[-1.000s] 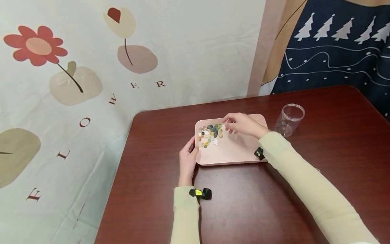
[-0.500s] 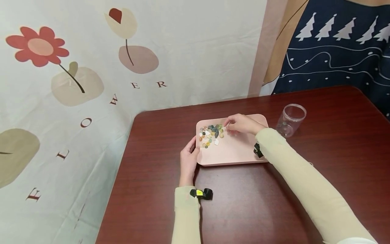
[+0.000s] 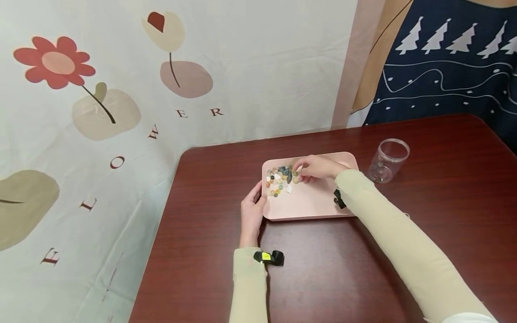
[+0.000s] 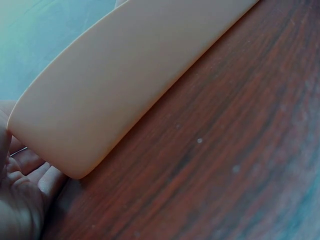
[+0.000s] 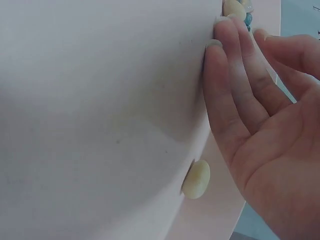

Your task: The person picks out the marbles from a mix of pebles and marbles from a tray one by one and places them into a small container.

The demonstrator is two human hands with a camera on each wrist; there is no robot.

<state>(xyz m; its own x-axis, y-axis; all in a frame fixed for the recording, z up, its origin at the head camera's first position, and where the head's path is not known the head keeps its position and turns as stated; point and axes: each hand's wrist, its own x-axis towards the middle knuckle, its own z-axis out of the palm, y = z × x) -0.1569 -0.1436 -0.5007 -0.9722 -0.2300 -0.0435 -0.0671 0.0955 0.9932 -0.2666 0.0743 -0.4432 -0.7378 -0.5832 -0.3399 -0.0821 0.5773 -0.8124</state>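
Note:
A pink tray [image 3: 304, 208] lies on the table, and my left hand [image 3: 251, 213] grips its left edge. The left wrist view shows the fingers [image 4: 50, 182] against the outside of the tray corner. Several small polished pebbles [image 3: 278, 177], green, white, yellow and orange, lie grouped in the tray's left part. My right hand [image 3: 319, 167] reaches over the tray's far side, fingertips at the right border of the pebbles. In the right wrist view its fingers are extended at the tray's surface, thumb apart, no pebble between them. One pale pebble [image 5: 197, 179] lies beneath the palm.
A clear plastic jar [image 3: 388, 161] without a lid stands to the right of the tray, close to my right forearm. The dark red table [image 3: 323, 269] reaches back to a flower-printed cloth [image 3: 258, 67] and a dark blue curtain [image 3: 448, 72].
My right hand has shifted slightly left and nearer over the tray, its fingertips now closer to the pebbles. The left hand has stayed at the tray's edge.

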